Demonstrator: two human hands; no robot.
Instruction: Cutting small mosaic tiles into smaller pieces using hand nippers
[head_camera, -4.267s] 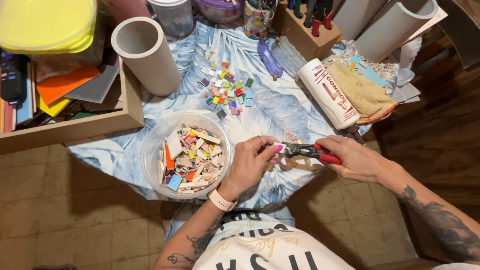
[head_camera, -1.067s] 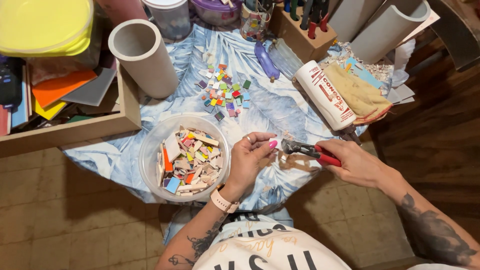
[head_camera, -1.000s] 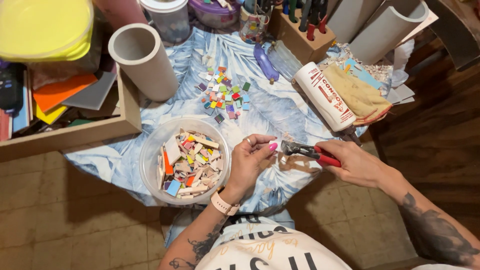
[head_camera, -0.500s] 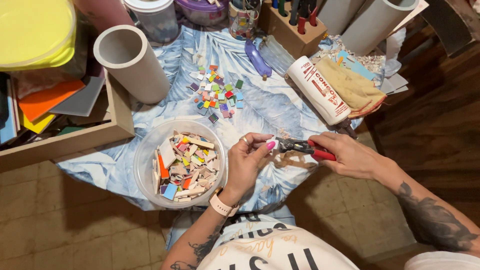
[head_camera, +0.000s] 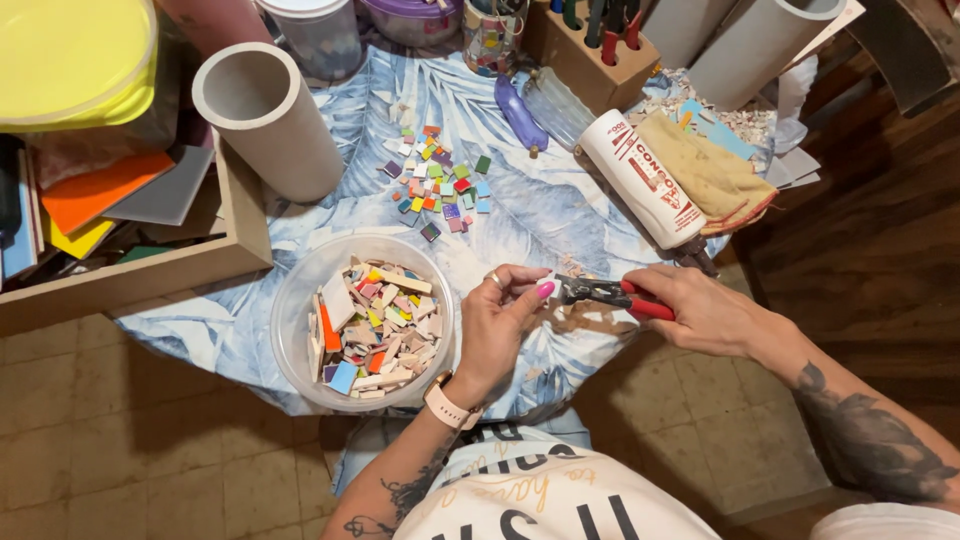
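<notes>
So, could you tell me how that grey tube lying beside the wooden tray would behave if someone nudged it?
The grey tube lies tilted on its round side, so it would probably roll. Its thick wall suggests it is stiff and fairly heavy. The wooden tray beside it would likely stop it that way.

Tattooed forearms, pale wristwatch (head_camera: 452, 401), pink nails

Landmark: leaf-print blue cloth (head_camera: 300, 330). Grey tube (head_camera: 268, 120) upright at its upper left, loose coloured tiles (head_camera: 437, 185) at top centre, white printed roll (head_camera: 643, 178) and tan rag (head_camera: 705, 170) at upper right. Wooden tray (head_camera: 190, 270) with coloured sheets (head_camera: 95, 190) off its left edge, yellow lid (head_camera: 65, 60) beyond.
</notes>
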